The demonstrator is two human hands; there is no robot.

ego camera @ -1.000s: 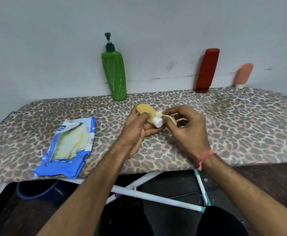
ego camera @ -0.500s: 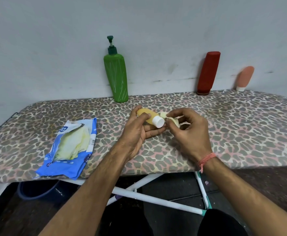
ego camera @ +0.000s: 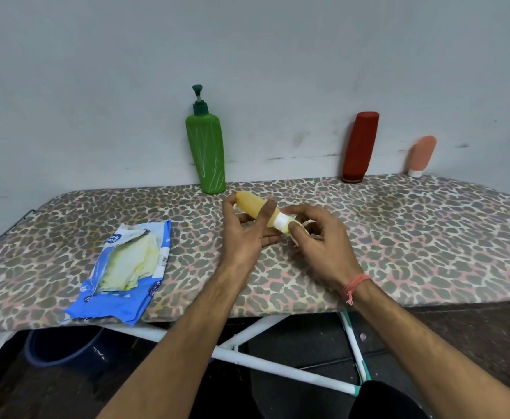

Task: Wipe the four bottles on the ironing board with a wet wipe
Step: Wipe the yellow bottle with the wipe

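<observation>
— What have you got in hand? Your left hand [ego camera: 243,234] grips the yellow bottle [ego camera: 255,207], fingers curled round its body just above the ironing board [ego camera: 399,237]. Your right hand [ego camera: 323,246] pinches the wet wipe [ego camera: 296,229] against the white cap [ego camera: 281,221].

— So which step is this? It looks like the cap end of the first bottle. The green pump bottle [ego camera: 207,149] stands just beyond your left hand; the red bottle [ego camera: 359,146] and pink tube [ego camera: 422,154] wait well beyond your right. The wipes pack [ego camera: 126,267] lies left of your left hand.

— And next? Probably set this one down and reach for another, keeping the wipe pinched.
</observation>
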